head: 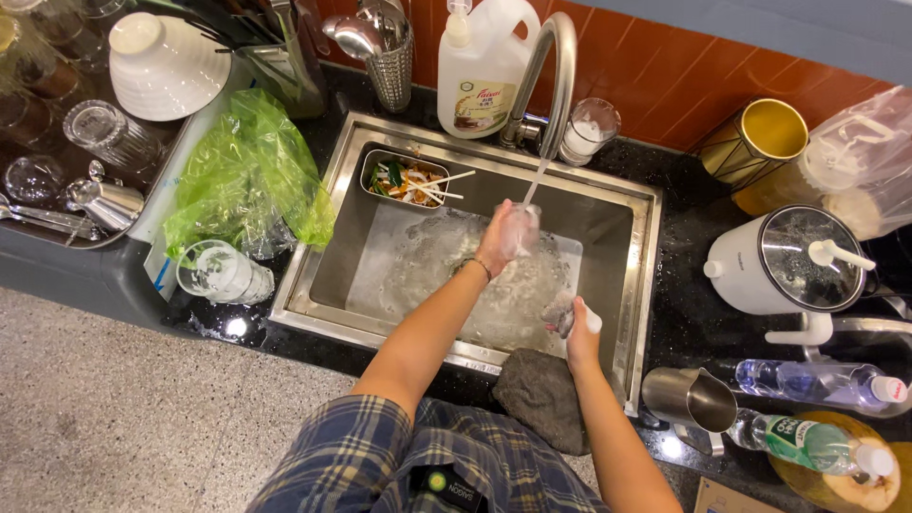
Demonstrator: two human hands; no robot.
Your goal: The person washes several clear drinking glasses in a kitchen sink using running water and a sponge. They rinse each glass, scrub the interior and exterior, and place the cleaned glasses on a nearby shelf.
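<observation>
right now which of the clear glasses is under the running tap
The glass in the left hand, held over the sink in the stream. The others stand dry: one behind the tap, another left of the sink.

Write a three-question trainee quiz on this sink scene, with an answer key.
1. True or false: the left hand holds a clear glass under the running faucet.
2. What lies in the small metal strainer tray at the sink's back left? A) food scraps and chopsticks B) spoons C) a sponge
3. Fill in: the green plastic bag lies to the ____ of the sink.

Key: 1 true; 2 A; 3 left
</observation>
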